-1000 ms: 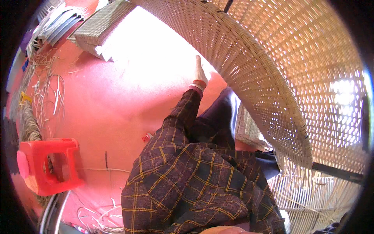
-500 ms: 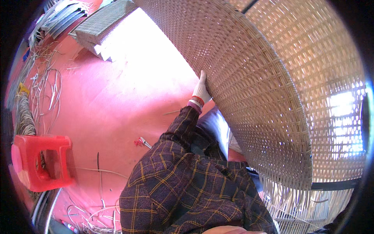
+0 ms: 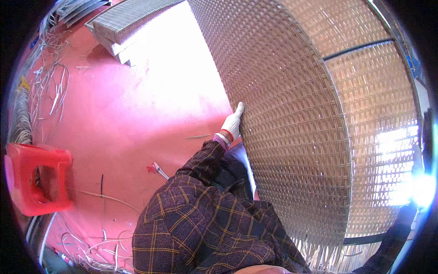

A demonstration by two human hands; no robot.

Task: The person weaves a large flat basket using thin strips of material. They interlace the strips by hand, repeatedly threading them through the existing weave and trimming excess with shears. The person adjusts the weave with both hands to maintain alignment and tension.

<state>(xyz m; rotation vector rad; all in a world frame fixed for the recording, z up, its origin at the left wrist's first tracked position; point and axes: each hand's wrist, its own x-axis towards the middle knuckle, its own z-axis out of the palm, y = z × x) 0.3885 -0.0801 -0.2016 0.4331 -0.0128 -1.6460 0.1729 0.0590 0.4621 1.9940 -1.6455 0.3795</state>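
A large tan woven wicker piece (image 3: 283, 118) stands on edge in front of me, its near face curving away to the right. My left hand (image 3: 232, 122), in a white glove with a red cuff, grips its left edge; the thumb shows and the other fingers are hidden behind the weave. On the right, a second woven face (image 3: 365, 96) is crossed by dark frame bars (image 3: 358, 49). My right hand (image 3: 417, 182) is at the far right beside that face, washed out by glare, so its fingers do not show. Loose strands (image 3: 319, 253) hang from the lower edge.
On the pink floor (image 3: 114, 123) lie pliers-like scissors with red handles (image 3: 157, 170) and scattered cane strands (image 3: 57, 89). A red plastic stool (image 3: 41, 178) stands at left. Another woven piece (image 3: 123, 23) lies at the far left, near stacked grey strips (image 3: 80, 11).
The wicker piece has turned, showing more of its right face and frame bar. My left hand has shifted slightly down with its edge. My right forearm has come into view at right.
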